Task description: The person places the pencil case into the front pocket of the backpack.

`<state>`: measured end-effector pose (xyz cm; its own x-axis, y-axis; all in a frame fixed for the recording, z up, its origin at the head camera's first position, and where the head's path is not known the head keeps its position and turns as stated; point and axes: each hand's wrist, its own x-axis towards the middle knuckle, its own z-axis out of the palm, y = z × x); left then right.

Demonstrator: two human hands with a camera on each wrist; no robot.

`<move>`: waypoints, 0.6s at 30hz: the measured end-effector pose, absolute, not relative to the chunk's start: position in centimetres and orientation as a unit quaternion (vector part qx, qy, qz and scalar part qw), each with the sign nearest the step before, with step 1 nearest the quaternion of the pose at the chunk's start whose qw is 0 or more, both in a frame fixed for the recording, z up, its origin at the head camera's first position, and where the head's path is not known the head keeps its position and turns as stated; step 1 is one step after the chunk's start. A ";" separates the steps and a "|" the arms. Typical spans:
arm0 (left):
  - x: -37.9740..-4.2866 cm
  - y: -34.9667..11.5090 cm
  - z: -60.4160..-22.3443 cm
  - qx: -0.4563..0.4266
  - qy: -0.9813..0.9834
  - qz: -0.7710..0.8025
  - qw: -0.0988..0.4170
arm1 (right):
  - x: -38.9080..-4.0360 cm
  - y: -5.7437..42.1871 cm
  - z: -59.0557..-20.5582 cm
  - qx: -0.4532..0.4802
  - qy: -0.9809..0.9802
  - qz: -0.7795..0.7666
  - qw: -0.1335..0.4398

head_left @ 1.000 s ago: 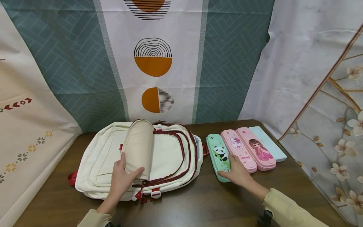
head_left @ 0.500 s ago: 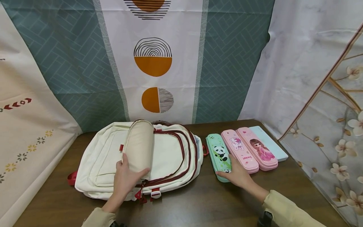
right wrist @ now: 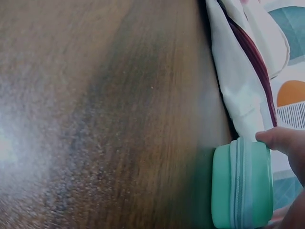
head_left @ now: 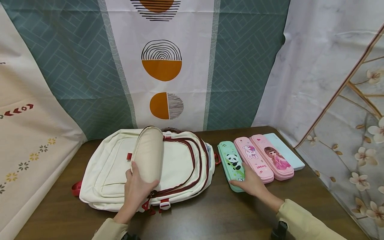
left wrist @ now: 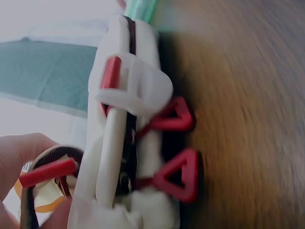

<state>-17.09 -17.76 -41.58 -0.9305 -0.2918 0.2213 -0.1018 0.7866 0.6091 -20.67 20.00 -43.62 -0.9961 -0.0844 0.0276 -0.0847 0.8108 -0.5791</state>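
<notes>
While the fingers of your left hand (head_left: pixel 136 186) pinch the cream flap (head_left: pixel 147 153), those of your right hand (head_left: pixel 252 180) grip the green case (head_left: pixel 229 153) across its near end. Your left arm (head_left: pixel 123 214) leans right and your right arm (head_left: pixel 271 201) leans left. The flap tops the white bag (head_left: pixel 111 160); the green case lies on the bench (head_left: pixel 207 216), beside that bag.

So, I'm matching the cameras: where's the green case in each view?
Head: green case right of centre, gripped by the right hand.
Left wrist: green case at the top edge, cut off.
Right wrist: green case at bottom right.
Shared landmark: white backpack.
</notes>
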 end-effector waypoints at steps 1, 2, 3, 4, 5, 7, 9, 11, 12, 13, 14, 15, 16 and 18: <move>-17.2 -17.8 -41.6 0.103 -0.928 -0.324 0.152 | -20.7 20.0 -43.5 0.043 -0.951 0.305 0.002; -17.2 -17.8 -41.5 0.101 -0.924 -0.338 0.149 | -20.8 20.0 -43.5 0.041 -0.951 0.307 0.002; -17.3 -17.8 -41.5 0.098 -0.920 -0.350 0.147 | -20.8 20.0 -43.4 0.038 -0.951 0.308 0.001; -17.4 -17.8 -41.5 0.097 -0.917 -0.360 0.142 | -20.9 20.0 -43.3 0.036 -0.950 0.310 0.001; -17.4 -17.9 -41.4 0.096 -0.914 -0.368 0.139 | -21.0 20.1 -43.2 0.032 -0.949 0.314 0.000; -17.5 -18.1 -41.2 0.093 -0.910 -0.381 0.133 | -21.0 20.1 -43.0 0.022 -0.946 0.324 -0.004; -17.6 -18.4 -41.0 0.090 -0.906 -0.394 0.127 | -21.1 20.2 -42.7 0.016 -0.942 0.335 0.001; -17.7 -18.6 -40.8 0.089 -0.898 -0.413 0.120 | -21.1 20.3 -42.3 0.013 -0.940 0.342 0.011; -17.8 -18.7 -40.7 0.089 -0.894 -0.423 0.117 | -21.2 20.4 -42.1 0.013 -0.939 0.343 0.015; -17.8 -18.8 -40.6 0.089 -0.890 -0.432 0.114 | -21.2 20.5 -41.8 0.013 -0.939 0.343 0.020; -17.8 -18.8 -40.5 0.091 -0.886 -0.442 0.110 | -21.3 20.6 -41.6 0.013 -0.939 0.343 0.024; -17.8 -18.9 -40.4 0.092 -0.881 -0.452 0.107 | -21.4 20.7 -41.4 0.013 -0.940 0.341 0.024; -17.8 -18.9 -40.3 0.094 -0.875 -0.464 0.101 | -21.5 20.7 -41.2 0.014 -0.940 0.339 0.025; -17.8 -19.0 -40.0 0.097 -0.862 -0.489 0.088 | -21.7 20.9 -40.7 0.015 -0.943 0.332 0.025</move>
